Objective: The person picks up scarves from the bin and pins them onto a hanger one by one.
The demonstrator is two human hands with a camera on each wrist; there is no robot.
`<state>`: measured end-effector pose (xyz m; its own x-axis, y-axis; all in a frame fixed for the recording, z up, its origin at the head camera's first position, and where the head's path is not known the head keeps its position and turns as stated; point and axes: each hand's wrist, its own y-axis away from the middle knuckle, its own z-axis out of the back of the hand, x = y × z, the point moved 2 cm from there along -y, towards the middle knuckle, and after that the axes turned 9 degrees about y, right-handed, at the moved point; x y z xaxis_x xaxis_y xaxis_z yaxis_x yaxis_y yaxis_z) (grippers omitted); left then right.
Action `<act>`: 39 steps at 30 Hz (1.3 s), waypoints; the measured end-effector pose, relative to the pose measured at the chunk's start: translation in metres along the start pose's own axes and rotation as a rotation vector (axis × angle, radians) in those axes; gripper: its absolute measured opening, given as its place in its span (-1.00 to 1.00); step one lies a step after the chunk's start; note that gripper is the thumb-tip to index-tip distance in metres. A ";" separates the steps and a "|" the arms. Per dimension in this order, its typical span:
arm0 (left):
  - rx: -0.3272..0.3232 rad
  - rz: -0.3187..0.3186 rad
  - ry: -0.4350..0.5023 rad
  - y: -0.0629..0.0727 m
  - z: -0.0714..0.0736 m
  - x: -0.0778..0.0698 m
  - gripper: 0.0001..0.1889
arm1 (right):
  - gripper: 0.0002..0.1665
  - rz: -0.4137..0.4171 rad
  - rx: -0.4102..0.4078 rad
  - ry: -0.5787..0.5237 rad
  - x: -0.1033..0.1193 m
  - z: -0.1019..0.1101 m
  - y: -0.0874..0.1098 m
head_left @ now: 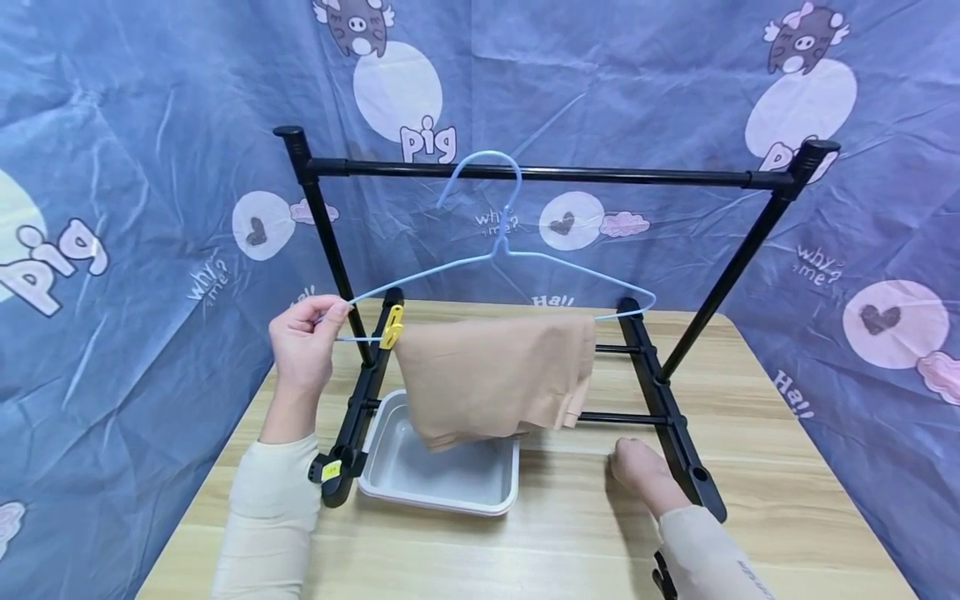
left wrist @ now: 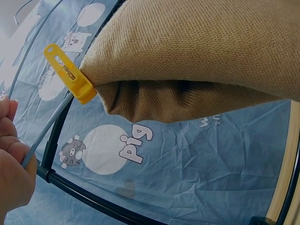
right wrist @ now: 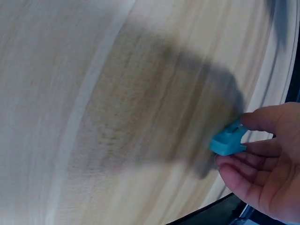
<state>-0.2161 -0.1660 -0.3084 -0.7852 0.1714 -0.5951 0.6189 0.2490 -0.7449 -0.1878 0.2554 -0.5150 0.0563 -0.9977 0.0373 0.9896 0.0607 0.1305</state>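
Observation:
My left hand [head_left: 306,340] grips the left end of a light blue clothes hanger [head_left: 555,257], its hook overlapping the black rail in the head view. Over the hanger's lower bar hangs a folded tan cloth [head_left: 495,375]. A yellow clothespin [head_left: 392,327] sits at the cloth's left edge on the bar; the left wrist view shows this yellow clip [left wrist: 70,75] close up. Low over the table at the right, my right hand [head_left: 641,467] pinches a teal clothespin [right wrist: 228,139] between thumb and fingers. That clip is hidden in the head view.
A black rack stands around the hanger, with a top rail [head_left: 637,175] and side feet [head_left: 678,433] on the wooden table [head_left: 570,533]. Beneath the cloth is a white basin [head_left: 442,483]. A blue patterned curtain [head_left: 150,167] closes off the back and sides.

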 end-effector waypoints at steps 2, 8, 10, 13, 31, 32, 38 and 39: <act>0.002 0.000 -0.001 0.000 0.000 0.000 -0.79 | -0.92 0.021 -0.004 -0.004 0.002 0.003 0.001; 0.007 -0.008 0.021 -0.001 0.000 -0.001 -0.77 | -0.79 0.067 -0.079 -0.185 0.006 0.036 0.005; 0.011 -0.016 0.018 -0.002 0.000 -0.001 -0.78 | -0.76 0.096 -0.132 -0.277 0.004 0.055 0.007; 0.013 -0.021 0.038 -0.002 -0.001 -0.001 -0.81 | -0.76 0.162 -0.192 -0.411 0.000 0.087 0.013; 0.032 -0.024 0.034 -0.003 -0.002 -0.006 -0.90 | -0.70 0.550 -0.781 -0.686 0.025 0.241 0.046; 0.034 -0.023 0.033 -0.003 -0.003 -0.006 -0.90 | -0.70 0.566 -0.803 -0.666 0.028 0.242 0.044; 0.040 -0.031 0.060 -0.001 -0.007 -0.008 -0.88 | -0.72 0.606 -0.852 -0.558 0.043 0.245 0.033; 0.042 -0.032 0.057 -0.001 -0.008 -0.008 -0.87 | -0.72 0.604 -0.852 -0.542 0.044 0.245 0.032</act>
<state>-0.2105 -0.1602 -0.3005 -0.8037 0.2182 -0.5536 0.5929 0.2154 -0.7759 -0.1861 0.2211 -0.2668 0.6861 -0.6584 0.3095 0.6020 0.2748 -0.7497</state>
